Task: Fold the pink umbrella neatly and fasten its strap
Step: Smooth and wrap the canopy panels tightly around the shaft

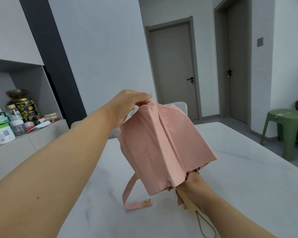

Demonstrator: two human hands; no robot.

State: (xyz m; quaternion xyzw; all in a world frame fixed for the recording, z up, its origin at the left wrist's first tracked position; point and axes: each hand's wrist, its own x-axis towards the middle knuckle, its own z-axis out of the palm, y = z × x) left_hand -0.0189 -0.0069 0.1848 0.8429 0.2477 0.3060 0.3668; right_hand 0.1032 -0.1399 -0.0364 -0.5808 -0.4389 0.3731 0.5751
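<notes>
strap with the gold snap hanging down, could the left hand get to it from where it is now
Probably yes. The strap dangles free below the pink umbrella over the table, nothing covering it. But the left hand is pinching the canopy top and must let go first; the right hand holds the handle.

— Where is the camera?

— It sits on the person's head. It looks forward and down over the white table (239, 177).

— Is it close to the table?

— Yes, close. The near edge of the table runs off the bottom of the picture. Both arms come in from the bottom corners and reach out over the table.

— What else does it see?

— It sees very wide, so straight lines bend a bit. Past the far end of the table there is a grey door (172, 66). Left of the table is a shelf (29, 133) with jars. Right of the table is a green stool (286, 127).

— Is there another view?

— No, just this one.
</notes>
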